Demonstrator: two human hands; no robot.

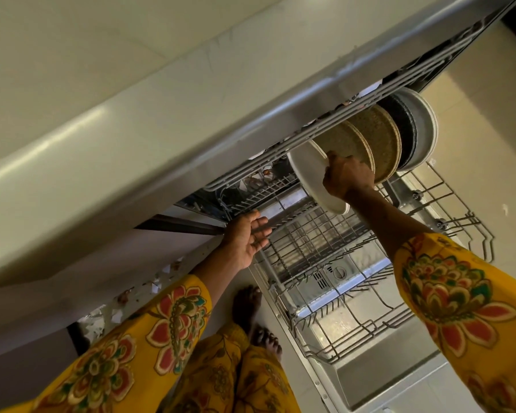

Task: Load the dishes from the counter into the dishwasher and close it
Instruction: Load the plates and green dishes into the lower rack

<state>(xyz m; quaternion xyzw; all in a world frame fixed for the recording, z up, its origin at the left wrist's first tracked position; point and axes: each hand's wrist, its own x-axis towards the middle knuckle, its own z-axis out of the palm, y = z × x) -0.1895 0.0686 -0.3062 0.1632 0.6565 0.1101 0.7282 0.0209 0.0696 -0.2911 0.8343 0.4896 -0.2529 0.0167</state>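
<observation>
The dishwasher is open, its lower rack (325, 242) pulled out over the lowered door (379, 380). My right hand (347, 177) grips the rim of a white plate (309, 177) standing on edge at the rack's far end. Behind it stand two speckled brown plates (379, 135), a dark plate (404, 129) and a white plate (425, 126), all upright. My left hand (246, 236) hovers open at the rack's left edge, fingers spread, holding nothing. The upper rack (280, 147) sits partly under the counter.
The pale counter edge (131, 150) overhangs the dishwasher and hides its inside. My bare feet (256, 320) stand on the floor left of the door. Speckled cabinet front (149, 281) is at the left. The near half of the lower rack holds no dishes.
</observation>
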